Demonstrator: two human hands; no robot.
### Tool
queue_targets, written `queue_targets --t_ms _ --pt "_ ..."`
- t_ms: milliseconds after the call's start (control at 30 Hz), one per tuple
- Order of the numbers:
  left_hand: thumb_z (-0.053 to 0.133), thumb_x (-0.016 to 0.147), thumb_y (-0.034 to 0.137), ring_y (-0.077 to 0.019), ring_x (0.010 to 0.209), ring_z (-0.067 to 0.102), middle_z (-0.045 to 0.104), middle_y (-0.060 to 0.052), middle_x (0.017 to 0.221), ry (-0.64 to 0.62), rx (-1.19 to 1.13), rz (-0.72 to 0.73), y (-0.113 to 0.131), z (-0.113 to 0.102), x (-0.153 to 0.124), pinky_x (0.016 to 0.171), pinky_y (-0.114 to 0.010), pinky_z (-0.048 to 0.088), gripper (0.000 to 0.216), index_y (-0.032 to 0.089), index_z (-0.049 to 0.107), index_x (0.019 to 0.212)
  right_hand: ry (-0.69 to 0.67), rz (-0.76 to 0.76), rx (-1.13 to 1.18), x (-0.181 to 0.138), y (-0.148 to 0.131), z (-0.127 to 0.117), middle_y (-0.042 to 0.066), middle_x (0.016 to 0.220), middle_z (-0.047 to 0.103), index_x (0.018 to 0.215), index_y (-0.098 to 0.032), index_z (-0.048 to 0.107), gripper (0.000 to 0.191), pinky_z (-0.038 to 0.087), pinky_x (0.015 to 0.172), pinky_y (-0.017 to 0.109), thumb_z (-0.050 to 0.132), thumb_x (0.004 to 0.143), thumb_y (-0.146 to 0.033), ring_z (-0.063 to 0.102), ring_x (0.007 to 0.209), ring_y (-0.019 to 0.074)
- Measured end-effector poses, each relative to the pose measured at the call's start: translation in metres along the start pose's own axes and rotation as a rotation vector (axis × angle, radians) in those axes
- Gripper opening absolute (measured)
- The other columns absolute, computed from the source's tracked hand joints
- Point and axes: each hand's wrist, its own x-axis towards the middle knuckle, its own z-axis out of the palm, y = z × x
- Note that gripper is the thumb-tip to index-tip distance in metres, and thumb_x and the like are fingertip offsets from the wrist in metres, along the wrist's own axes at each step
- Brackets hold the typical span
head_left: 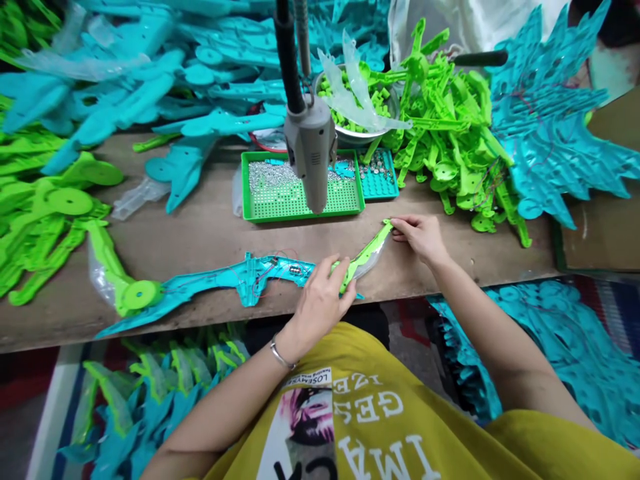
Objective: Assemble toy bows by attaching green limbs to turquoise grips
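Note:
A long teal plastic toy bow (225, 280) lies along the near edge of the wooden bench (200, 233), with thin red wires in its open middle. A green plastic limb piece (367, 252) with a clear film sits at its right end. My left hand (323, 300) is closed over the lower end of that green piece, where it meets the teal body. My right hand (420, 235) pinches the green piece's upper tip.
A grey electric screwdriver (310, 150) hangs over a green tray of screws (300, 193). A metal bowl of green bits (355, 113) stands behind it. Heaps of teal parts (165, 73) and green parts (450, 133) crowd the bench. More parts lie on the floor (150, 393).

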Motion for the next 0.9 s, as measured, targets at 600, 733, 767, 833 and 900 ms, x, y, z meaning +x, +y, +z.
queue_targets --t_ms 600,733,767,833,900 --pt "0.068 0.093 0.038 -0.0355 0.126 0.056 0.060 -0.020 0.135 -0.210 0.150 -0.023 0.001 -0.002 0.008 0.105 -0.050 0.050 0.058 0.009 0.054 0.140 -0.081 0.045 -0.072 0.005 -0.014 -0.002 0.005 0.077 0.078 0.079 -0.014 0.080 0.040 0.059 0.055 0.016 0.098 0.050 -0.036 0.066 0.060 0.0083" --pt "0.057 0.099 0.039 -0.0357 0.140 0.048 0.053 -0.020 0.151 -0.298 0.256 0.006 -0.001 0.006 0.008 0.114 -0.049 0.042 0.063 0.006 0.044 0.151 -0.076 0.031 -0.077 0.005 -0.012 -0.002 0.006 0.078 0.078 0.079 -0.014 0.080 0.043 0.060 0.056 0.017 0.099 0.049 -0.038 0.066 0.061 0.0089" --pt "0.053 0.101 0.038 -0.0361 0.143 0.045 0.050 -0.019 0.155 -0.321 0.281 0.013 -0.001 0.008 0.008 0.116 -0.049 0.040 0.063 0.006 0.041 0.153 -0.072 0.028 -0.087 0.005 -0.012 -0.002 0.006 0.078 0.078 0.079 -0.014 0.080 0.044 0.060 0.057 0.018 0.099 0.049 -0.039 0.067 0.062 0.0095" --pt "0.046 0.104 0.036 -0.0366 0.148 0.038 0.042 -0.017 0.161 -0.364 0.317 0.035 -0.002 0.010 0.007 0.119 -0.050 0.037 0.061 0.006 0.037 0.157 -0.071 0.022 -0.109 0.005 -0.012 -0.003 0.006 0.078 0.077 0.080 -0.014 0.079 0.045 0.061 0.058 0.020 0.098 0.050 -0.042 0.067 0.062 0.0105" --pt "0.041 0.105 0.033 -0.0357 0.153 0.031 0.035 -0.016 0.165 -0.391 0.333 0.057 -0.003 0.011 0.007 0.122 -0.052 0.031 0.060 0.005 0.033 0.158 -0.080 0.020 -0.127 0.004 -0.013 -0.003 0.007 0.079 0.077 0.082 -0.014 0.078 0.046 0.062 0.059 0.023 0.098 0.051 -0.043 0.067 0.063 0.0113"
